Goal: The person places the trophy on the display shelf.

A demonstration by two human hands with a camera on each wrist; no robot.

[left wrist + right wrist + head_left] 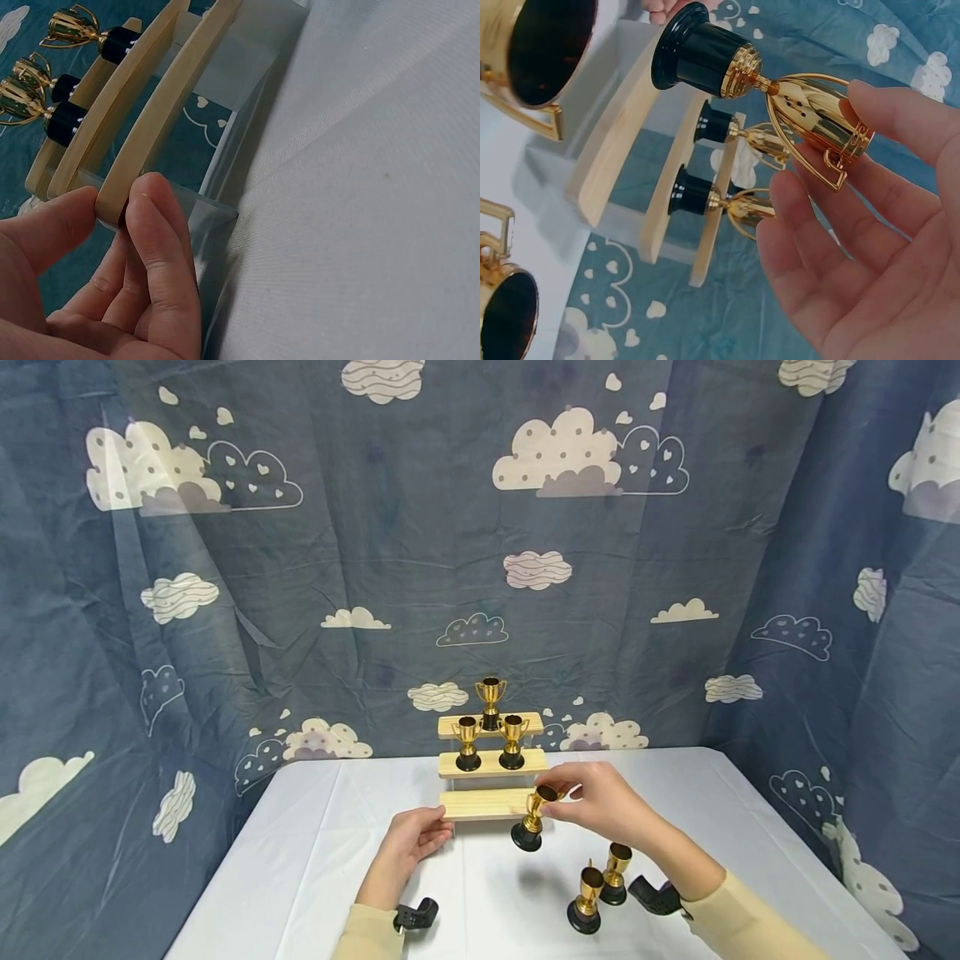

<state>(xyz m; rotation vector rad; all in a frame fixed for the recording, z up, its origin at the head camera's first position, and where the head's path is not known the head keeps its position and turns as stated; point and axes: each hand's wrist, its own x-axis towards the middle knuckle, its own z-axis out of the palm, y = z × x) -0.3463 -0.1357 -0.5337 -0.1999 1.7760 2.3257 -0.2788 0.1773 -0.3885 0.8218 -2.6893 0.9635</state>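
Head view looks down on a table covered with a smooth white cloth (pixel 315 852), filling the lower middle of the frame and hemmed in at back and both sides by a dark blue fabric backdrop printed with cream clouds and small hearts (pixel 315 552). At the table's far centre stands a three-step pale wooden display stand on clear supports (pixel 491 764); three small gold plastic trophy cups with black round bases (pixel 490 703) stand on its upper two steps. The left hand (pixel 416 837) grips the left end of the lowest step, thumb on top and fingers beneath, as the left wrist view shows (pixel 139 247). The right hand (pixel 600 802) pinches a fourth gold trophy cup with a black base (pixel 531 821) by its rim, tilted, just above the cloth at the right end of the lowest step. Two more gold trophy cups (pixel 600 889) stand on the cloth at lower right of the frame, near the right wrist. No writing or brand can be read anywhere.
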